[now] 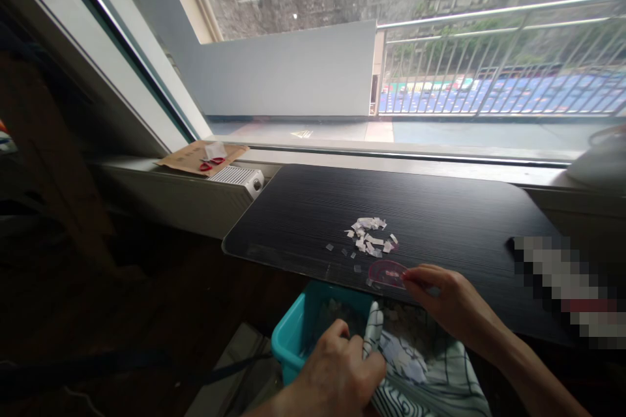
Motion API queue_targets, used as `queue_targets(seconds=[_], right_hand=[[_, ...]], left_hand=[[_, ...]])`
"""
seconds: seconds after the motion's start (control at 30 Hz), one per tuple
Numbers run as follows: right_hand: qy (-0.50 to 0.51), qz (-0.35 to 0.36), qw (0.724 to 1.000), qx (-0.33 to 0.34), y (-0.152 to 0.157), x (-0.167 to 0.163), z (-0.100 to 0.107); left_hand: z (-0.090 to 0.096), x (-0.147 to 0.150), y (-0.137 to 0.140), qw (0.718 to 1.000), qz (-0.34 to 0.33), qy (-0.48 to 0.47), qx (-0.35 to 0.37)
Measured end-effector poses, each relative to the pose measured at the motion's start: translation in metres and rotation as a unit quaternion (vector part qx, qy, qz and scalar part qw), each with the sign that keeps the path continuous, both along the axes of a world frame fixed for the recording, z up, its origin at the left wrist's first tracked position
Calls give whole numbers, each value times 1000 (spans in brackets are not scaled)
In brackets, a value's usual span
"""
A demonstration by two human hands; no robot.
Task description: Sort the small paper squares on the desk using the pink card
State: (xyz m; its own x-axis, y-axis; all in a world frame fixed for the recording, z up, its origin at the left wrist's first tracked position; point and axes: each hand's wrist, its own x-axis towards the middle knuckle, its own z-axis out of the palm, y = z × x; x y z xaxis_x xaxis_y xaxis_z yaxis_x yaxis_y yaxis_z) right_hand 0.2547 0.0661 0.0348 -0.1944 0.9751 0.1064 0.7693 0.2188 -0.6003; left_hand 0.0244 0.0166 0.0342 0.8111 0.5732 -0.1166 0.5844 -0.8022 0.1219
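My right hand (443,290) pinches a pink see-through plastic piece (386,273), rounded like a protractor, against the near edge of the black tabletop (454,228). Just beyond it lies a loose heap of white paper scraps (369,234), with a few clear bits nearer the edge. Below the table, my left hand (342,365) has its fingers closed around the edge of a white cloth with dark lines (374,329). This cloth forms an open pouch with paper scraps inside. Beside it is a teal plastic bin (288,339), which also has scraps at its bottom.
On the windowsill at the left, red-handled scissors (212,163) rest on a brown paper sheet (180,158). A white radiator (239,177) stands by the table's far left corner. At the right edge of the tabletop is a blurred-out object (562,287). A large window runs behind the table.
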Motion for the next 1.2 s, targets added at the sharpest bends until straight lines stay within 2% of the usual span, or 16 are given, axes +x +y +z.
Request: queue_targets(seconds=[0.2,0.4,0.47,0.6,0.73,0.93,1.1,1.2], right_hand=[[11,-13,1000,7,-1,0,-2],[26,59,997,-43,-11,-11,7],[30,41,998,-26,-8,-7,6],[9,-48,998,44,11,12,1],[-39,-109,991,67,26,23,-2],[-27,-63,996,60,25,15,0],[-51,-110,989,85,26,27,0],[-81,-111,988,77,23,35,2]], left_hand=[[0,0,2,1000,1,-8,5],[-6,-1,2,999,-8,-20,27],[-9,-3,1,999,-10,-28,38],[-17,-6,1,996,-9,-38,80],[-31,-10,1,990,-7,-75,122],[-45,-13,2,983,-1,-107,150],[-39,-13,2,983,12,-119,138],[-38,-13,2,983,10,-125,136]])
